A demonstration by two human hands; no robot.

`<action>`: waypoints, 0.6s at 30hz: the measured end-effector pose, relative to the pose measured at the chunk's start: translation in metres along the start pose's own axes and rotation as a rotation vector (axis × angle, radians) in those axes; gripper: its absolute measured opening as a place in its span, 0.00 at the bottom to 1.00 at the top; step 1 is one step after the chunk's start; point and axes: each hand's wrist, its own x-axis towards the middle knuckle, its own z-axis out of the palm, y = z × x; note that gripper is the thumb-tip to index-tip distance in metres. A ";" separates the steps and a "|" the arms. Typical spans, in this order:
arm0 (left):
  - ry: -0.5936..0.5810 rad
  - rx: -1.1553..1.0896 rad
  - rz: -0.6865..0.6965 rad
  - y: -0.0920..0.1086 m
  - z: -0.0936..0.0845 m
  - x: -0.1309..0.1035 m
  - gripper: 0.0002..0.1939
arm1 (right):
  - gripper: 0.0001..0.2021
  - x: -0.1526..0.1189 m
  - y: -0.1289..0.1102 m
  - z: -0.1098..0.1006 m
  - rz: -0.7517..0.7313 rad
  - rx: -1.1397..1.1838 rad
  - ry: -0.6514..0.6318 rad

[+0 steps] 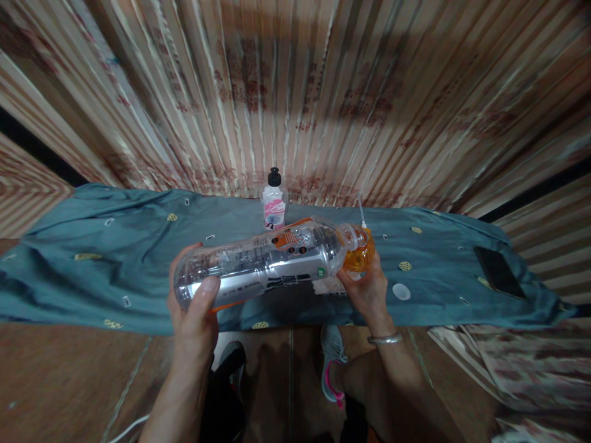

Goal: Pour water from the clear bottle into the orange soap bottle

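Observation:
A large clear plastic bottle (258,264) with a silver and orange label lies almost level in the air, its base toward the left and its neck toward the right. My left hand (194,307) is closed around the base end, thumb on top. My right hand (369,286) is closed around a small container of orange liquid (359,255), close to the clear bottle's neck. A thin pale tube (361,209) sticks up behind it. Whether the mouth of the clear bottle touches the orange container, I cannot tell. Part of the orange container is hidden by the neck and my fingers.
On the teal cloth (138,246) stands a small bottle with a black cap (274,206). A white round disc (401,291) lies right of my right hand, a dark phone (498,271) farther right. Pale paper (327,286) shows under the clear bottle. Pleated curtain (286,92) hangs behind.

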 end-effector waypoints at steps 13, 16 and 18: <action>0.045 -0.056 -0.052 0.005 0.005 0.000 0.39 | 0.51 -0.001 0.005 0.002 -0.009 0.004 -0.007; 0.060 -0.065 -0.080 0.006 0.006 0.000 0.40 | 0.50 -0.001 0.004 0.002 -0.008 0.002 0.007; 0.061 -0.070 -0.079 0.007 0.006 0.001 0.40 | 0.50 0.000 0.003 0.002 -0.005 -0.001 0.016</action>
